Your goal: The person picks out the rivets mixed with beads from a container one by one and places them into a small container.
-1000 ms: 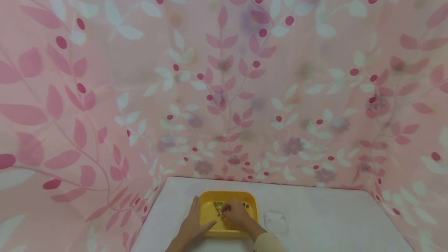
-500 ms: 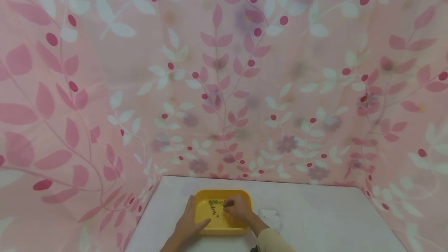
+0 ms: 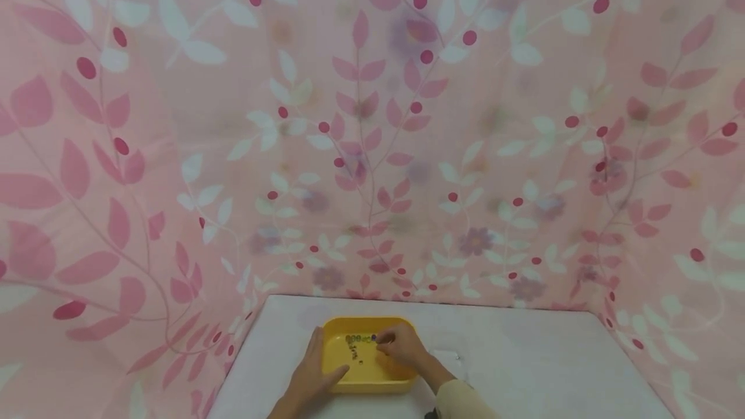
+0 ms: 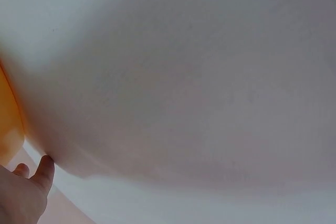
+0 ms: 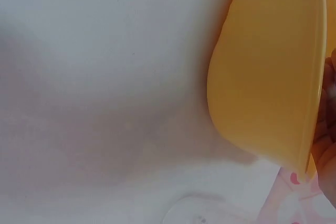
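left hand (image 3: pixel 311 367) spreads at tray (image 3: pixel 370 375) edge while right hand (image 3: pixel 401 346), grip unclear, crosses it, table (image 3: pixel 524 361) stretching rightward.

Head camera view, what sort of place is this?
Probably a small curtained-off workspace: pink leafy curtain behind and on both sides of a white table, with a yellow tray on it.

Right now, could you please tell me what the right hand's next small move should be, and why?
Probably the right hand should gently settle the small blue-purple piece into the row of small pieces: that piece shows at the visible row's right end, by the right hand, and the left hand lies against the side of the yellow tray, perhaps steadying it.
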Action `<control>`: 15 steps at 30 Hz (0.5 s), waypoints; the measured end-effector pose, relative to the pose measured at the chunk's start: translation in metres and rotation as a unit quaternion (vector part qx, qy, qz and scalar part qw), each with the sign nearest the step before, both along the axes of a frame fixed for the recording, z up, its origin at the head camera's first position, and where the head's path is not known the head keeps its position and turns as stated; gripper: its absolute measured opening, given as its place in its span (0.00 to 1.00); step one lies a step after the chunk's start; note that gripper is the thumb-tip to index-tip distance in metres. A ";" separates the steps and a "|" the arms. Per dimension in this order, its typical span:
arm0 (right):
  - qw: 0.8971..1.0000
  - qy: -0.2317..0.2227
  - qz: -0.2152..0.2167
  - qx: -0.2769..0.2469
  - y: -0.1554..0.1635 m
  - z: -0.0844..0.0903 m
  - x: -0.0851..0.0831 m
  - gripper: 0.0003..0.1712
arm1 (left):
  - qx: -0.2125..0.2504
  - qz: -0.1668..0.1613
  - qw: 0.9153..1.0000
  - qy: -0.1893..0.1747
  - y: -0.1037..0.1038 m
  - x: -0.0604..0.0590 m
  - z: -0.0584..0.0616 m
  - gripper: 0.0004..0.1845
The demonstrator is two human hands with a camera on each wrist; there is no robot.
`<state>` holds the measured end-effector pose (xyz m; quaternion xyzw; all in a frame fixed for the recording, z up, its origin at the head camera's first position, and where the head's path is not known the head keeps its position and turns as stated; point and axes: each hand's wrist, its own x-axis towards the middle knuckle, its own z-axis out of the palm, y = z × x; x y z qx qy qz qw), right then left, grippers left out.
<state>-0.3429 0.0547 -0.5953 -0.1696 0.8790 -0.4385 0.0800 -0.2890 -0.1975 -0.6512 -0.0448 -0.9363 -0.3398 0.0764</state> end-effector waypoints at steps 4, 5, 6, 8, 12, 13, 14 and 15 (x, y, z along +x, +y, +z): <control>1.000 0.009 0.006 0.000 0.005 0.004 -0.002 0.07 | 0.009 0.004 1.000 0.003 0.000 -0.001 0.003 0.61; 1.000 0.012 0.009 -0.002 0.006 0.004 -0.002 0.07 | 0.010 0.004 1.000 0.004 0.000 -0.001 0.002 0.61; 1.000 0.017 0.013 -0.004 0.007 0.004 -0.002 0.06 | 0.011 0.006 1.000 0.000 0.000 0.000 0.002 0.61; 1.000 0.023 0.018 -0.005 0.009 0.003 -0.001 0.06 | 0.010 0.009 1.000 -0.008 -0.001 0.000 0.000 0.62; 0.999 0.039 0.013 -0.003 0.014 0.001 -0.001 0.06 | 0.017 0.011 1.000 -0.019 -0.001 0.001 -0.004 0.62; 0.999 0.043 0.010 -0.001 0.016 0.001 -0.002 0.06 | 0.018 0.010 1.000 -0.017 -0.001 0.000 -0.005 0.62; 0.999 0.047 0.007 0.002 0.017 0.002 -0.004 0.06 | 0.018 0.011 1.000 -0.018 -0.001 0.000 -0.005 0.62; 0.999 0.054 0.007 0.003 0.018 0.002 -0.005 0.06 | 0.019 0.011 1.000 -0.014 0.000 0.000 -0.005 0.62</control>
